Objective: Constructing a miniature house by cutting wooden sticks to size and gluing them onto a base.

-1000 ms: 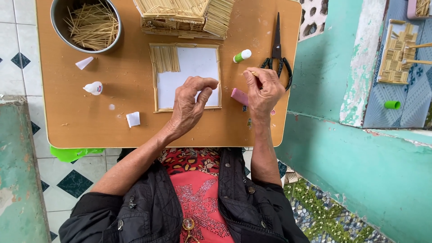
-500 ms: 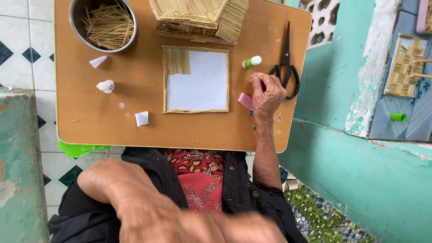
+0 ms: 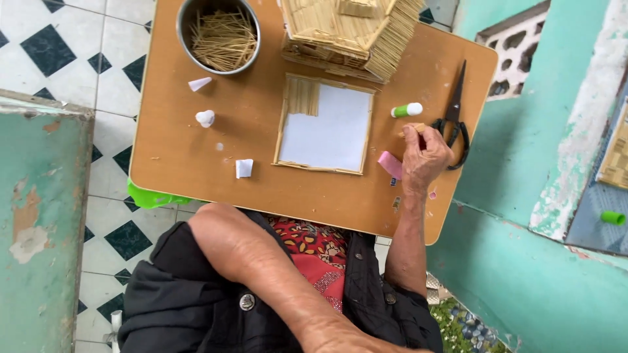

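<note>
1. Tiled floor [image 3: 59,59] in white with dark diamonds lies under a small wooden table [image 3: 196,150], and teal walls [image 3: 543,117] close in on both sides.
2. At the table's far left corner stands a round metal bowl [image 3: 184,26], filled with a loose heap of thin sticks [image 3: 222,39].
3. Below the bowl lie three white scraps: a paper cone [image 3: 199,83], a crumpled bit [image 3: 205,117], and a small square [image 3: 243,168] nearer the front edge.
4. A green thing [image 3: 154,196] juts out under the table's front left edge.
5. At the far middle sits a stick house [image 3: 347,33], its roof edge a fringe of stick ends.
6. Just in front of it lies a white sheet [image 3: 327,127] framed with sticks, with a short row of sticks glued in its top left corner.
7. Only the left arm [image 3: 261,268] shows, crossing the lap low in view; its hand is out of frame, so I cannot tell its state.
8. Right of the frame lies a pink piece [image 3: 390,163], touching the right hand [image 3: 424,157].
9. That hand rests on the table with fingers curled in, fingertips [image 3: 411,133] pinching a short stick piece.
10. A glue tube [image 3: 407,110] with a green cap lies just above the hand.
11. Black scissors [image 3: 453,117] lie right beside the knuckles, handles toward the person.
</note>
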